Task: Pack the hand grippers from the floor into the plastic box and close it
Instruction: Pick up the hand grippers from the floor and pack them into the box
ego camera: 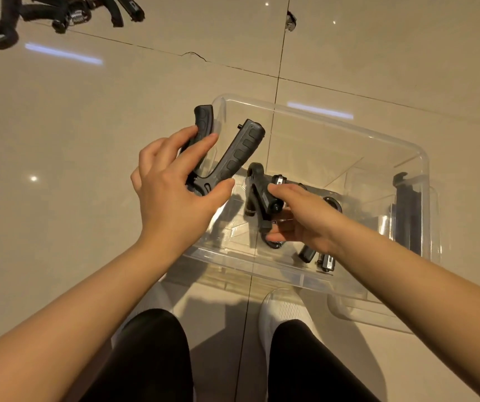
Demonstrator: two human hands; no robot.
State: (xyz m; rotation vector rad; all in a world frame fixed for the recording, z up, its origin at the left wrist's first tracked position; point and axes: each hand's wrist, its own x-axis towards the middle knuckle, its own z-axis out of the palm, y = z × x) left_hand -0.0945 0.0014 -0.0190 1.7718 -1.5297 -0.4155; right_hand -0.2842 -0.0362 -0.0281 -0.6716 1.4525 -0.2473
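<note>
A clear plastic box [328,123] stands open on the tiled floor in front of me. My left hand [172,195] holds a black V-shaped hand gripper [233,155] above the box's left rim, handles pointing away from me. My right hand [302,219] is inside the box, fingers closed on another black hand gripper [260,195] near the bottom. More gripper parts [324,261] lie in the box under my right wrist. Several black hand grippers [67,13] remain on the floor at the far left.
The transparent lid [377,314] lies on the floor to the right of the box, partly under it, with a dark latch part [408,210] at the right side. My legs and white shoes [282,311] are just in front of the box.
</note>
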